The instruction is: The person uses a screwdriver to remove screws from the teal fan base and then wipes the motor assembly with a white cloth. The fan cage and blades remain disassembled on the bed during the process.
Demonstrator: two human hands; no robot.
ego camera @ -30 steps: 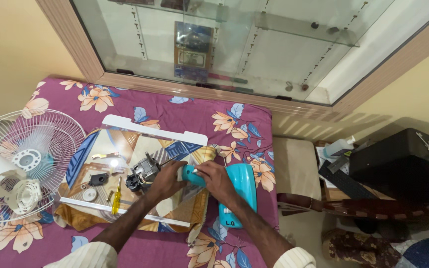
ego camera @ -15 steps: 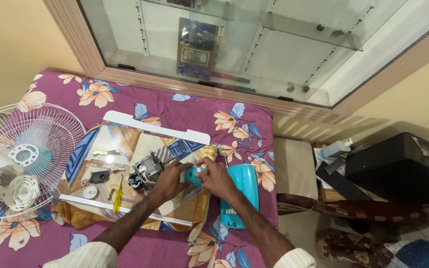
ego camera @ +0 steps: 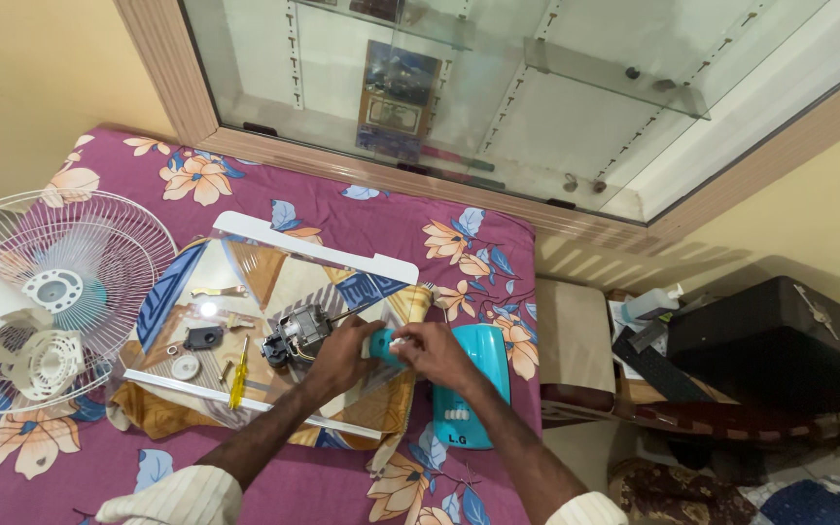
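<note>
From the head view, a small teal part (ego camera: 382, 345) is held between both hands above the clear sheet (ego camera: 274, 282) on the floral cloth (ego camera: 362, 209); the left hand (ego camera: 342, 352) is closed on its left side, the right hand (ego camera: 432, 352) pinched on its right; its long axis cannot be told; the motor (ego camera: 296, 337) lies just left, shaft pointing up-right; a teal base (ego camera: 473, 389) lies beside the right wrist.

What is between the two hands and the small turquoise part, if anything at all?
Nothing visible. The left hand and the right hand both already grip the small turquoise part over the clear sheet. The fan motor lies just left of the left hand, to the side and not in between.
</note>
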